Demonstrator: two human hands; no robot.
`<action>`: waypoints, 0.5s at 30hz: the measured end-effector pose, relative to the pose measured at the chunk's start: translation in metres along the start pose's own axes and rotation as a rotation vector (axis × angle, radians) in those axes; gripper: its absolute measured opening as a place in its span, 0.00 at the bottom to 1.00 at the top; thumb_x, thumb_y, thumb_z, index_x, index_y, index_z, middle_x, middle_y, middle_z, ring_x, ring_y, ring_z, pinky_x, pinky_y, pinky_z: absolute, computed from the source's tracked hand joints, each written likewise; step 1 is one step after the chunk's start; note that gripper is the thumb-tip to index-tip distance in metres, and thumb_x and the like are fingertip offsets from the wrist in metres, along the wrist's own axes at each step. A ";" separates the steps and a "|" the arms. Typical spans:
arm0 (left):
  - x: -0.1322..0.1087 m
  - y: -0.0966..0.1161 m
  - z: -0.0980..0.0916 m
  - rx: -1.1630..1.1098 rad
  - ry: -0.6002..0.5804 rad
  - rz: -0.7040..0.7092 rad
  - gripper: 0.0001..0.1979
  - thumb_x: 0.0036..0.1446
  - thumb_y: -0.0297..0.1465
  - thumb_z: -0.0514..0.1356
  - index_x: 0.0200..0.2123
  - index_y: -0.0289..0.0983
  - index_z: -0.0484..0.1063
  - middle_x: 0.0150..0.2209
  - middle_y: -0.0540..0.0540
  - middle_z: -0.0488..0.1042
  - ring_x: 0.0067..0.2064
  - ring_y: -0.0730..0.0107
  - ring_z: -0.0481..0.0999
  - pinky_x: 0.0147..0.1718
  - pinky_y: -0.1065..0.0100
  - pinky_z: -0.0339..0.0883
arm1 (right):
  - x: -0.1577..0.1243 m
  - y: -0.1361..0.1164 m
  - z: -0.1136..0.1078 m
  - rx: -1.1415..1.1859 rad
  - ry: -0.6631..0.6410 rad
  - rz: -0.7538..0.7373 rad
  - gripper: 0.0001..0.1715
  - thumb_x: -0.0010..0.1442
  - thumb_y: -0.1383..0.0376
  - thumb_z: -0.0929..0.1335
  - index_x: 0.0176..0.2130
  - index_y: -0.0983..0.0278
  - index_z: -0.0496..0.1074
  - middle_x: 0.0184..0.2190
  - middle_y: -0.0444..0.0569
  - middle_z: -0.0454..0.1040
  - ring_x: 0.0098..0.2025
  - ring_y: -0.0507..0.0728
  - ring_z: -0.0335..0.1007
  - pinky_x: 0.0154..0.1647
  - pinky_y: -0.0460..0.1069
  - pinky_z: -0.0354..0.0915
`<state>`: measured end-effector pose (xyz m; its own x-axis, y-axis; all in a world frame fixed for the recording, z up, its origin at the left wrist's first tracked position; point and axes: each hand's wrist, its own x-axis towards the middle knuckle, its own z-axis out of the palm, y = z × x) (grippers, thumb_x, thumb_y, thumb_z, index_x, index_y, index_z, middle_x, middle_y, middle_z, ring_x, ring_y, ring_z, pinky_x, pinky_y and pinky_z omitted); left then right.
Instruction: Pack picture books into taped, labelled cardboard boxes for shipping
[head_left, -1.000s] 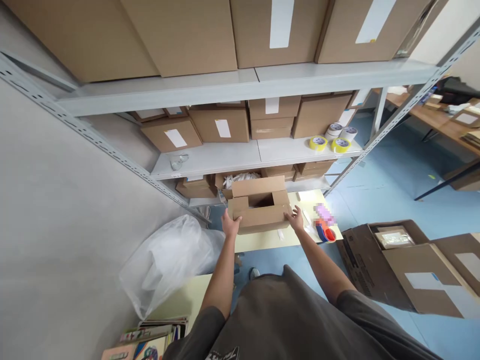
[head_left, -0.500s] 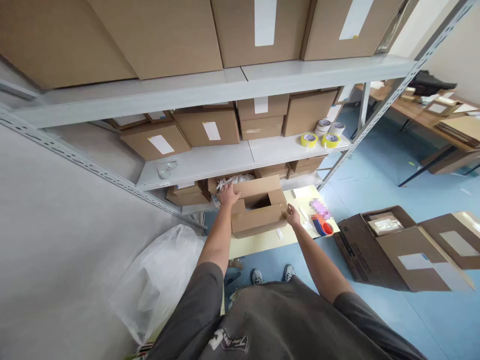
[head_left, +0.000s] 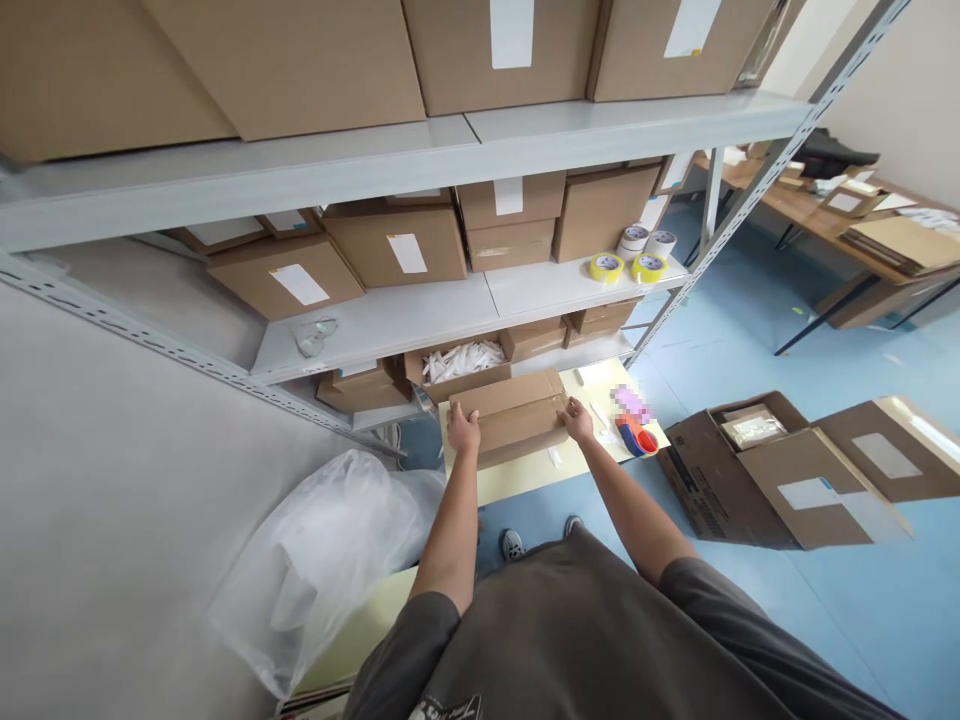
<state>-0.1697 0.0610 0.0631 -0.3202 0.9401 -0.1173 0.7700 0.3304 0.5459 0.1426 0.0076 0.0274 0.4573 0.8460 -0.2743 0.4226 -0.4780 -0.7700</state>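
Observation:
A cardboard box [head_left: 519, 412] lies on the pale yellow table [head_left: 517, 484], its top flaps folded down so they meet along a middle seam. My left hand [head_left: 463, 430] grips its left end, thumb on top. At the right end, my right hand [head_left: 577, 420] holds the corner near a bit of clear tape, fingers bent. To the right of the box sits a red and blue tape dispenser [head_left: 637, 436]. A small white slip [head_left: 554, 457] lies by the box's front edge.
Behind the box, an open carton [head_left: 465, 362] of white strips sits on the low shelf. Tape rolls [head_left: 606, 267] and boxes fill the shelf above. Plastic bags [head_left: 322, 560] lie to the left; large cartons [head_left: 817, 490] stand on the floor at right.
The box's raised flaps have been folded down, covering its opening. My left hand has moved from the back flap to the box's left end. My right hand stays at the right end.

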 end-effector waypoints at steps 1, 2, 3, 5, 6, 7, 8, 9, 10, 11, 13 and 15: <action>0.000 0.002 0.001 -0.009 -0.008 -0.015 0.32 0.72 0.39 0.58 0.74 0.34 0.63 0.71 0.26 0.65 0.67 0.40 0.71 0.62 0.49 0.68 | -0.002 -0.002 0.001 -0.039 0.009 -0.024 0.40 0.65 0.57 0.70 0.72 0.65 0.66 0.66 0.62 0.75 0.66 0.67 0.74 0.66 0.59 0.68; 0.000 0.004 0.002 -0.014 -0.004 -0.022 0.31 0.72 0.38 0.57 0.74 0.34 0.62 0.72 0.26 0.65 0.67 0.40 0.72 0.62 0.49 0.68 | -0.003 -0.005 0.001 -0.078 0.022 -0.065 0.40 0.66 0.58 0.70 0.72 0.65 0.65 0.66 0.62 0.74 0.67 0.68 0.72 0.67 0.60 0.67; -0.001 0.005 0.003 -0.015 0.008 -0.021 0.31 0.73 0.39 0.56 0.74 0.34 0.62 0.72 0.26 0.64 0.67 0.39 0.72 0.62 0.49 0.69 | -0.004 -0.008 0.001 -0.111 0.040 -0.120 0.39 0.66 0.59 0.69 0.72 0.65 0.65 0.67 0.62 0.73 0.68 0.68 0.71 0.69 0.60 0.66; -0.004 0.004 0.004 -0.016 0.041 0.002 0.32 0.74 0.40 0.56 0.75 0.33 0.61 0.73 0.26 0.62 0.68 0.39 0.70 0.62 0.49 0.69 | -0.006 -0.013 0.000 -0.161 0.079 -0.251 0.38 0.67 0.62 0.68 0.73 0.65 0.64 0.70 0.62 0.70 0.71 0.67 0.67 0.72 0.61 0.63; -0.005 0.002 0.004 -0.017 0.059 0.020 0.32 0.74 0.41 0.55 0.75 0.33 0.60 0.73 0.25 0.63 0.69 0.39 0.70 0.63 0.49 0.68 | -0.006 -0.016 -0.001 -0.181 0.092 -0.313 0.38 0.67 0.63 0.68 0.73 0.65 0.64 0.70 0.62 0.69 0.72 0.67 0.65 0.73 0.61 0.61; -0.006 0.001 0.004 -0.017 0.074 0.034 0.33 0.74 0.41 0.55 0.75 0.32 0.60 0.73 0.25 0.63 0.69 0.39 0.69 0.63 0.48 0.68 | -0.006 -0.019 -0.003 -0.202 0.099 -0.365 0.38 0.66 0.64 0.68 0.73 0.65 0.64 0.71 0.62 0.68 0.73 0.67 0.63 0.74 0.62 0.60; -0.007 -0.001 0.004 -0.016 0.088 0.043 0.33 0.74 0.42 0.55 0.75 0.32 0.60 0.72 0.25 0.64 0.69 0.40 0.69 0.63 0.48 0.69 | -0.006 -0.022 -0.006 -0.223 0.101 -0.407 0.39 0.66 0.65 0.68 0.73 0.66 0.64 0.72 0.63 0.67 0.74 0.68 0.61 0.75 0.62 0.60; -0.007 -0.002 0.004 -0.015 0.099 0.047 0.33 0.74 0.43 0.55 0.75 0.32 0.61 0.71 0.25 0.65 0.68 0.40 0.70 0.62 0.48 0.69 | -0.005 -0.025 -0.011 -0.243 0.098 -0.443 0.40 0.65 0.66 0.68 0.73 0.66 0.64 0.72 0.63 0.66 0.75 0.68 0.60 0.75 0.63 0.59; -0.007 -0.002 0.004 -0.011 0.107 0.046 0.33 0.74 0.43 0.55 0.74 0.32 0.61 0.70 0.25 0.66 0.68 0.40 0.70 0.62 0.47 0.69 | -0.003 -0.028 -0.016 -0.263 0.095 -0.473 0.40 0.64 0.66 0.69 0.73 0.66 0.64 0.73 0.63 0.65 0.75 0.69 0.59 0.75 0.64 0.59; -0.007 -0.002 0.004 -0.005 0.113 0.044 0.32 0.74 0.43 0.55 0.74 0.32 0.62 0.70 0.25 0.67 0.68 0.40 0.70 0.62 0.47 0.69 | -0.002 -0.031 -0.022 -0.279 0.093 -0.498 0.41 0.64 0.66 0.69 0.73 0.66 0.64 0.74 0.63 0.64 0.75 0.70 0.58 0.76 0.65 0.58; -0.005 -0.001 0.003 0.005 0.125 0.048 0.32 0.73 0.43 0.55 0.73 0.31 0.64 0.70 0.24 0.67 0.69 0.40 0.70 0.64 0.46 0.68 | 0.002 -0.032 -0.038 -0.298 0.093 -0.538 0.40 0.65 0.65 0.69 0.73 0.65 0.64 0.75 0.62 0.62 0.76 0.70 0.56 0.76 0.66 0.58; -0.005 0.001 0.003 0.020 0.134 0.052 0.32 0.73 0.43 0.55 0.73 0.31 0.64 0.70 0.25 0.67 0.70 0.39 0.69 0.64 0.45 0.68 | 0.007 -0.026 -0.059 -0.305 0.102 -0.562 0.39 0.67 0.64 0.69 0.73 0.65 0.65 0.75 0.62 0.61 0.77 0.70 0.54 0.76 0.67 0.58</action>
<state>-0.1659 0.0572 0.0621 -0.3494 0.9367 0.0235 0.7978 0.2842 0.5318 0.1811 0.0115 0.0798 0.1671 0.9673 0.1909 0.8156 -0.0268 -0.5781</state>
